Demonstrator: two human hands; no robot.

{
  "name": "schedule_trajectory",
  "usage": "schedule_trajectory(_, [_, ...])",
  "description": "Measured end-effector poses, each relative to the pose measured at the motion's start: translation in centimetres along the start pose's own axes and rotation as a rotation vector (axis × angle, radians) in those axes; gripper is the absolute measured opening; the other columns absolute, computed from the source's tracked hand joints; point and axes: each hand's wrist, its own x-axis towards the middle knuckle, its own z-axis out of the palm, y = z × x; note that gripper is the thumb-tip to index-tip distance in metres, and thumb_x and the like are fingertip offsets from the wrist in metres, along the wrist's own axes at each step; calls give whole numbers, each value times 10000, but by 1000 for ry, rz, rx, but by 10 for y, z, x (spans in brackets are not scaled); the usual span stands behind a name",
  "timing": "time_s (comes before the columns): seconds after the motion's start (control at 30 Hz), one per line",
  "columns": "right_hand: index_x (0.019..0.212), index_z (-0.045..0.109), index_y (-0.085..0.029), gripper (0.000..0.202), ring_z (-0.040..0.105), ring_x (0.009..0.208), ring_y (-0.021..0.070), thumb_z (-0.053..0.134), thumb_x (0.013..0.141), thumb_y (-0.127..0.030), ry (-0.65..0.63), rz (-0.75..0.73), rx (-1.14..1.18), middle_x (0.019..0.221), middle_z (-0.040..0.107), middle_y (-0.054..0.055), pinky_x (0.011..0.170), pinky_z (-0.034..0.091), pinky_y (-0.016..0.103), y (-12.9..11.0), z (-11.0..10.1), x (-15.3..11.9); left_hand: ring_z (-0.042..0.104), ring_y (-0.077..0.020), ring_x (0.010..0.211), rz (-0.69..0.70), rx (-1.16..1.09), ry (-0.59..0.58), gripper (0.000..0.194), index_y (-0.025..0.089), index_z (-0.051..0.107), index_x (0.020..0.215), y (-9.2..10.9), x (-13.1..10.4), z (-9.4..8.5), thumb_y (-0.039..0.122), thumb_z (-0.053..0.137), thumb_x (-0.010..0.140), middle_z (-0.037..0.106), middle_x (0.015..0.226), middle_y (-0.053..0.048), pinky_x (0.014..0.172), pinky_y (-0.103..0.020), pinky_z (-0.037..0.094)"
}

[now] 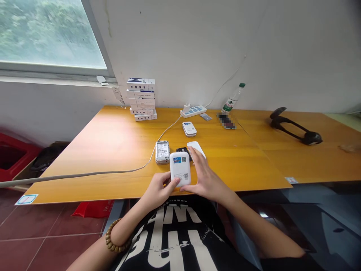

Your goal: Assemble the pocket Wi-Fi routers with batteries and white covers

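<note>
A white rounded device [180,168] with a blue label and printed codes is held upright near the table's front edge. My left hand [160,190] grips its lower left side, thumb on its face. Beside its right edge is my right hand [203,177], fingers spread, the thumb near the device's bottom corner; whether it touches is hard to tell. Behind the device lie a black item [184,150], partly hidden, and a white cover [197,149]. To the left sits a stack of opened devices [162,152] with labels showing. Farther back is a small stack of closed white devices [189,128].
White boxes [141,99] are stacked at the back left. A power strip [193,111], a bottle [233,98] and a phone [227,121] stand or lie near the wall. A cable [113,172] crosses the table's left part. A black stand-like object [296,128] lies right.
</note>
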Motion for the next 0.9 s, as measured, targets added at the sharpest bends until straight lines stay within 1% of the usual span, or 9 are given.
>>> schedule_trajectory(0.07, [1721, 116, -283, 1188, 312, 1582, 423, 877, 819, -424, -29, -150, -170, 1717, 307, 182, 1257, 341, 641, 0, -11, 9, 558, -149, 617, -39, -17, -6, 469, 142, 700, 853, 3, 6, 4, 539, 546, 1051, 657, 706, -29, 572, -264, 404])
schedule_trajectory(0.2, [1723, 158, -251, 1175, 325, 1579, 405, 863, 785, -321, -233, -255, -217, 1684, 360, 185, 1276, 335, 584, 15, -42, 47, 514, -126, 570, -76, -41, -58, 471, 157, 657, 822, 12, 26, 4, 552, 532, 1045, 611, 655, -3, 548, -253, 371])
schedule_trajectory(0.27, [1717, 199, -237, 1172, 276, 1608, 396, 868, 761, -347, -293, -208, -171, 1716, 323, 173, 1296, 305, 551, 37, -64, 79, 553, -140, 607, -24, 7, -43, 417, 166, 676, 888, 16, 39, -6, 530, 541, 1041, 642, 695, -11, 575, -260, 413])
schedule_trajectory(0.37, [1717, 210, -247, 1175, 218, 1635, 393, 854, 742, -371, -285, -10, -177, 1773, 224, 145, 1328, 217, 526, 84, -96, 136, 630, -185, 743, 107, 189, 57, 319, 194, 693, 981, 17, 60, -31, 496, 597, 1016, 692, 825, -42, 683, -310, 515])
schedule_trajectory(0.47, [1712, 226, -255, 1186, 249, 1624, 400, 849, 713, -389, -347, 94, -203, 1790, 206, 119, 1322, 225, 514, 132, -114, 186, 632, -314, 1210, 157, 428, 65, 381, 222, 670, 1190, 8, 79, -61, 488, 726, 923, 684, 1238, -127, 1033, -494, 538])
schedule_trajectory(0.57, [1705, 253, -211, 1218, 284, 1610, 409, 860, 665, -394, -429, 119, -209, 1772, 264, 143, 1320, 222, 515, 164, -114, 216, 350, -434, 1548, 89, 605, -55, 844, 222, 537, 1443, -8, 94, -87, 518, 892, 737, 452, 1595, -206, 1245, -635, 338])
schedule_trajectory(0.67, [1694, 282, -184, 1226, 306, 1600, 420, 862, 638, -409, -473, 138, -198, 1754, 309, 159, 1319, 227, 520, 182, -105, 230, 257, -480, 1594, 29, 670, -176, 1118, 223, 435, 1544, -22, 104, -104, 602, 941, 622, 358, 1667, -242, 1266, -675, 276])
schedule_trajectory(0.77, [1680, 319, -179, 1219, 330, 1587, 432, 865, 618, -420, -494, 161, -183, 1748, 323, 162, 1314, 246, 524, 192, -98, 235, 310, -472, 1572, 16, 672, -234, 1196, 234, 397, 1579, -27, 107, -110, 638, 942, 594, 407, 1646, -226, 1266, -651, 287])
schedule_trajectory(0.9, [1684, 304, -162, 1239, 297, 1606, 419, 860, 608, -423, -528, 163, -179, 1758, 296, 163, 1326, 223, 506, 200, -97, 241, 386, -445, 1525, 2, 656, -228, 1152, 249, 384, 1585, -23, 105, -108, 565, 933, 622, 487, 1596, -182, 1249, -614, 328])
